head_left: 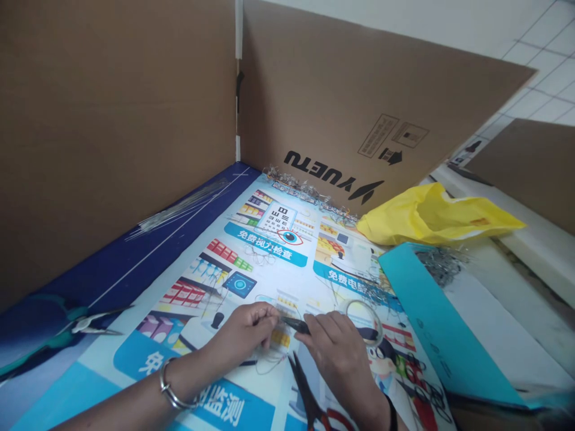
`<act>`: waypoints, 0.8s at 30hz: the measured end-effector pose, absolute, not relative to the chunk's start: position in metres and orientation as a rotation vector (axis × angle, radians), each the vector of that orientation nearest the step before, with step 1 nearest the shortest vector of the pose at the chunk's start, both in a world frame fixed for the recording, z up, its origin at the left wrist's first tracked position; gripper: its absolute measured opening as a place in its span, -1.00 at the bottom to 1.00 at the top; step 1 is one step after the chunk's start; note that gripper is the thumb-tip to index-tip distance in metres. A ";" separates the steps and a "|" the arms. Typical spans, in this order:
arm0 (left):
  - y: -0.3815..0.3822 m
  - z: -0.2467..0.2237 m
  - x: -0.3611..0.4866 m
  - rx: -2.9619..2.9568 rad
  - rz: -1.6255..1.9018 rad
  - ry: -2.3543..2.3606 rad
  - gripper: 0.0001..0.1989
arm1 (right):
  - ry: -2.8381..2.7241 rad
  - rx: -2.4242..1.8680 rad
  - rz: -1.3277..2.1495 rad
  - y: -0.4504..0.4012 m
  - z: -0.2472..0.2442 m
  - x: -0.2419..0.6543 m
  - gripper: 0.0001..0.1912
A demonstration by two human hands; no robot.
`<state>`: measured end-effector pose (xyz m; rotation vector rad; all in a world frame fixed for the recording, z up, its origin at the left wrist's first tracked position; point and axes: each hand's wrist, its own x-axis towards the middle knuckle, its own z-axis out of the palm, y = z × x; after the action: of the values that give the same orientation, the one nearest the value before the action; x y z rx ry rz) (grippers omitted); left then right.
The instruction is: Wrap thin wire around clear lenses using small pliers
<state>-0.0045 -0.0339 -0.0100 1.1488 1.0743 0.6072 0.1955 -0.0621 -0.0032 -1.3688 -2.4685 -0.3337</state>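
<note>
My left hand (pixel 256 326) is closed in a pinch on a thin wire (pixel 272 362), whose fine loop hangs below the fingers. Close to those fingertips, a dark pointed tool that looks like pliers (pixel 295 324) sticks out of my right hand (pixel 336 344), which is wrapped around it. The palm hides the tool's handles. Just below, scissors (pixel 306 389) with dark blades and red-and-black handles lie on the printed sheet (pixel 274 281). Beside my right hand rests a roll of clear tape (pixel 380 326).
Teal-handled pliers (pixel 74 326) and a bundle of straight wires (pixel 179 206) lie at left. Cardboard walls (pixel 314 90) stand behind. Tangled wire pieces (pixel 309 191) line the back edge. At right are a yellow bag (pixel 404 215), a teal box (pixel 431 323) and a wire heap (pixel 442 266).
</note>
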 end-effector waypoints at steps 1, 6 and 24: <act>-0.034 -0.010 -0.005 1.155 0.599 1.075 -0.82 | -2.471 -1.370 -0.326 -0.062 -0.002 0.195 -0.72; -0.034 -0.009 -0.005 1.171 0.558 1.047 -0.85 | -2.473 -1.346 -0.241 -0.061 0.002 0.194 -0.73; -0.034 -0.002 -0.005 1.173 0.466 1.064 -0.75 | -2.340 -1.331 0.438 -0.053 -0.003 0.201 -0.62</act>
<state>-0.0046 -0.0341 -0.0020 1.1729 1.0640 0.4662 0.2010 -0.0525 -0.0034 -1.3307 -2.3404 0.4377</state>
